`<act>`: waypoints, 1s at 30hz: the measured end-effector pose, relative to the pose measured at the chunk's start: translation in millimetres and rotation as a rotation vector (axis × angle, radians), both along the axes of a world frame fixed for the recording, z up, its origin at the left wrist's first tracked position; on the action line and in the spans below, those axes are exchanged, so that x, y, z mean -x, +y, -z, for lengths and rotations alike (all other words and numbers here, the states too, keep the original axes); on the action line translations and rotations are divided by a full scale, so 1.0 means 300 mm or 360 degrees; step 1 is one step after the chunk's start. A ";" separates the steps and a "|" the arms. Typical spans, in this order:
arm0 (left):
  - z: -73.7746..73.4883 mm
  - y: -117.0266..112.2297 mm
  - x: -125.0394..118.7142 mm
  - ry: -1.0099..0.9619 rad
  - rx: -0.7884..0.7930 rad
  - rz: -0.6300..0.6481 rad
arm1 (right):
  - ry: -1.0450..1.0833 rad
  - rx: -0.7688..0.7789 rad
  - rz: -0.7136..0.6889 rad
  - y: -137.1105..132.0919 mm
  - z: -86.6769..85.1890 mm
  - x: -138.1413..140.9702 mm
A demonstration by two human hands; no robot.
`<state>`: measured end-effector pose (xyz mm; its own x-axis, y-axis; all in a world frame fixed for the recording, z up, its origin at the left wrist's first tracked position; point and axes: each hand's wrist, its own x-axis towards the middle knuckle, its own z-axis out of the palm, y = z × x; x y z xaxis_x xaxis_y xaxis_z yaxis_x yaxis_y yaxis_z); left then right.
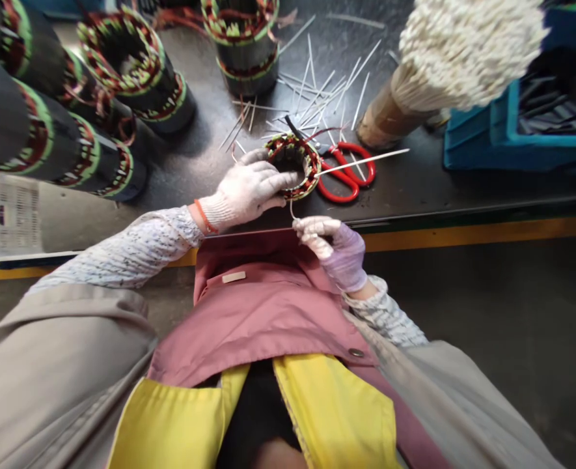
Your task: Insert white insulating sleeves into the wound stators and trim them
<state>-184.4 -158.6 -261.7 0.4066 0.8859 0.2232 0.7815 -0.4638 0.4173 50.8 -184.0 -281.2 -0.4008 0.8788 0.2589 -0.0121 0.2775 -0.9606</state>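
Note:
A motor stator (311,163) with green insulation and red-brown windings stands on the dark bench. My left hand (248,185), in a white knit glove, grips its near left rim, fingers reaching over the opening. A thin white cord (292,208) comes from the near side of the stator. My right hand (334,247), in a white and purple glove, pinches the end of this cord close to the bench edge. One straight white stick-like length (380,156) sticks out from the stator's right side, above red-handled scissors (340,198).
Several finished-looking stators (170,98) stand at the left and back. Loose white lengths (317,98) are scattered behind the work. A thick white bundle (468,52) stands upright at right, beside a blue bin (483,143) of dark pieces. A pale plastic tray (12,218) lies left.

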 end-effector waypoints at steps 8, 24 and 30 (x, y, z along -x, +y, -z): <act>-0.013 -0.046 -0.039 -0.0150 0.0116 -0.0310 | 0.0082 -0.0197 -0.0335 -0.047 -0.031 -0.026; 0.001 -0.046 -0.043 -0.0509 0.0089 -0.0223 | -0.0145 -0.0464 0.0228 0.041 0.032 0.084; -0.027 -0.057 -0.060 -0.0185 0.0062 -0.0482 | -0.0274 -0.0767 0.0176 0.075 0.093 0.079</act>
